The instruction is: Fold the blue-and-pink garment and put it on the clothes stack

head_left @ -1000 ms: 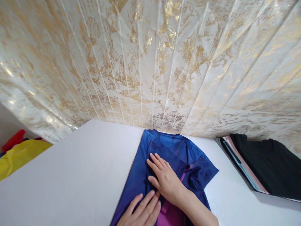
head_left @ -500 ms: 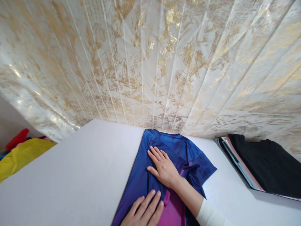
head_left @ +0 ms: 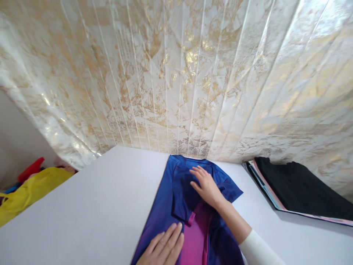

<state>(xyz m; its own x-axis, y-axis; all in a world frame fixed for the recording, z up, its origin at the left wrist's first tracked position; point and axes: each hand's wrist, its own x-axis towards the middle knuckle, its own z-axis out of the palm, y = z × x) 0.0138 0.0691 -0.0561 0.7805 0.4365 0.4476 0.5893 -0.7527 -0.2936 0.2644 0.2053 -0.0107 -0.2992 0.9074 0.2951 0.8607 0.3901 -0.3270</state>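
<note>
A blue-to-purple shirt (head_left: pixel 158 221) lies on the white table, its left side folded in so that a sleeve with a pink cuff (head_left: pixel 190 219) rests across the body. Its pink inner area (head_left: pixel 194 243) shows lower down, and the other sleeve (head_left: pixel 231 189) sticks out to the right. My left hand (head_left: pixel 164 246) is spread flat on the folded edge near the bottom of the view, fingers stretched. Higher up, my right hand (head_left: pixel 205 186) is over the upper part of the shirt with its fingers apart; whether it touches the cloth I cannot tell.
A stack of folded garments with a black one (head_left: pixel 300 187) on top stands at the right of the white table (head_left: pixel 96 206). Yellow cloth (head_left: pixel 35 187) and a red piece (head_left: pixel 31 170) lie beyond the left edge. A gold-patterned curtain (head_left: pixel 176 81) hangs along the back.
My right hand has moved right across the shirt, uncovering more of the folded sleeve. My left hand stays on the lower part. The view has shifted slightly.
</note>
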